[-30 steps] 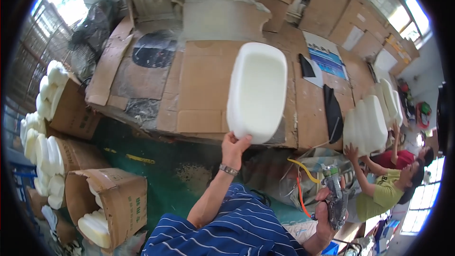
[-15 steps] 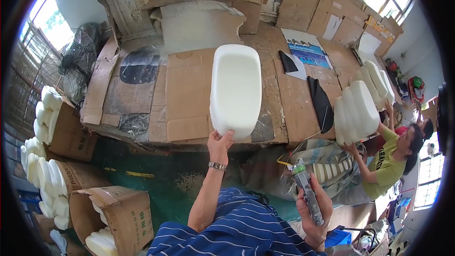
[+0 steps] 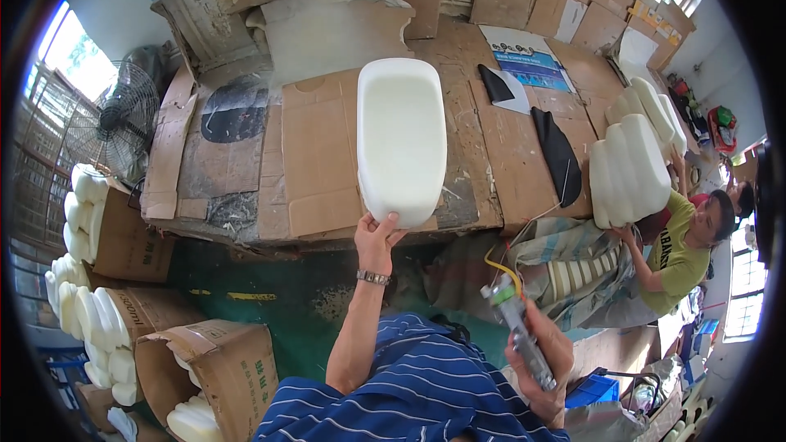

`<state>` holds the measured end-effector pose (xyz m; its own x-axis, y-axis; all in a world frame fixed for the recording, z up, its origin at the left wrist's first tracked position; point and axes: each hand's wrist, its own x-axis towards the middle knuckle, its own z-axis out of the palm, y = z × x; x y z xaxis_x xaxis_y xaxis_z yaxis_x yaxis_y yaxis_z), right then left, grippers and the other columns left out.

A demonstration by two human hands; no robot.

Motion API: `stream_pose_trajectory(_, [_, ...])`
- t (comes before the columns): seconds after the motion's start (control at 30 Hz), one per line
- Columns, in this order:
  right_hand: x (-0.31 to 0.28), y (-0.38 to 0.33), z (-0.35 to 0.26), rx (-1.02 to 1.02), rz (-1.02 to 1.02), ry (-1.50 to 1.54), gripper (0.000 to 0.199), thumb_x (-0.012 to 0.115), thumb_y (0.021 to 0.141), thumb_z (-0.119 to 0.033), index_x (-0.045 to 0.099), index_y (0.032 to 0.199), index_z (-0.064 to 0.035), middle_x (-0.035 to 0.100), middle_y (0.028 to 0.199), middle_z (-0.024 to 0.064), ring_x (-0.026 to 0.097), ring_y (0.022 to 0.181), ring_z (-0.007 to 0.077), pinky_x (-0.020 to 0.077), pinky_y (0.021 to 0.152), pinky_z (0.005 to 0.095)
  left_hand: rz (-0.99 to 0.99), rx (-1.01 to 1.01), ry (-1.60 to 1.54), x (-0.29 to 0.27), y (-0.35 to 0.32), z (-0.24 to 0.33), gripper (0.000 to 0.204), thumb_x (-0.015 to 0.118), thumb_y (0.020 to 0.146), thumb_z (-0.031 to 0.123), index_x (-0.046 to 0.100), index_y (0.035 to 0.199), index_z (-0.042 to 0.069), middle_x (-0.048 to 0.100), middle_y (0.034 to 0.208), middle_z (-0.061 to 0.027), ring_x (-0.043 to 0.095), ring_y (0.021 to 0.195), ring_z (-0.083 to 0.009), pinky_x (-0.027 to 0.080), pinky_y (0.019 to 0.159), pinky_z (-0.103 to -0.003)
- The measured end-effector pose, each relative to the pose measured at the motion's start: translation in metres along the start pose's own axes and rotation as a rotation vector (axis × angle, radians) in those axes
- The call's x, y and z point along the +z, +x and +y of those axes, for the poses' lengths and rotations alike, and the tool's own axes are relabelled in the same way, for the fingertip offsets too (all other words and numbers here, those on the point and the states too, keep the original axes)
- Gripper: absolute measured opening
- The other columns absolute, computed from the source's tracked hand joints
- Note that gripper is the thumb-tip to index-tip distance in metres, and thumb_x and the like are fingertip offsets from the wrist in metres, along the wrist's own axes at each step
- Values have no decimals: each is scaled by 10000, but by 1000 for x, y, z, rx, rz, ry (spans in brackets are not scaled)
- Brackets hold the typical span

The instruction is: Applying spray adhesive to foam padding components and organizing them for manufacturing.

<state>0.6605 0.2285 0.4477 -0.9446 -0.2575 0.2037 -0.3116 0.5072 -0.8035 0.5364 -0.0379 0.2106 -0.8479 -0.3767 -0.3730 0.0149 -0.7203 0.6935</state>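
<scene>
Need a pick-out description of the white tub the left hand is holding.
Start at the cardboard-covered workbench across the middle. Above its front edge, the left hand grips the near rim of a white rounded-rectangle tub. Unlike the stacked white tubs a co-worker holds at the right, it is single, with its hollow facing the camera.
</scene>
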Motion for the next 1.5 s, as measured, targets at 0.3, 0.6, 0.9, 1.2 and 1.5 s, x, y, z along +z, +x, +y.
stream_pose_trajectory(0.3, [-11, -11, -3, 48, -74, 30, 541, 745, 824, -66, 595, 1325, 69, 695, 997, 159, 652, 825, 186, 513, 785, 295, 1, 14, 4, -2, -2, -3, 465, 748, 884, 47, 474, 1246, -51, 650, 1128, -129, 699, 987, -235, 643, 825, -399])
stream_pose_trajectory(0.6, [-11, -13, -9, 173, 105, -30, 532, 736, 782, -66, 632, 1289, 57, 700, 1049, 196, 672, 936, 252, 500, 870, 329, -57, 38, -58, -12, -2, -6, 444, 723, 896, 27, 473, 1256, -44, 635, 1153, -127, 680, 1038, -230, 627, 875, -415])
stream_pose_trajectory(0.9, [-16, -3, -8, 224, 67, 29, 556, 733, 722, -47, 649, 1259, 69, 707, 1045, 202, 667, 889, 277, 504, 832, 331, -76, 50, -59, -14, -3, -7, 439, 735, 896, 48, 486, 1250, -28, 624, 1172, -115, 679, 1062, -229, 626, 902, -441])
stream_pose_trajectory(1.2, [-38, -4, -2, 193, -207, 100, 523, 753, 741, -17, 650, 1240, 99, 672, 1150, 224, 635, 1001, 262, 485, 926, 323, -68, 31, -75, -13, -4, -3, 451, 726, 888, 10, 470, 1256, -38, 626, 1144, -123, 690, 1016, -220, 637, 878, -393])
stream_pose_trajectory(1.5, [-43, 10, 16, -10, -135, 36, 570, 753, 764, -91, 620, 1287, 92, 706, 1066, 226, 686, 905, 244, 519, 828, 317, -55, 38, -83, -10, -6, -3, 447, 723, 882, -2, 472, 1250, -35, 622, 1153, -132, 684, 1031, -221, 628, 893, -395])
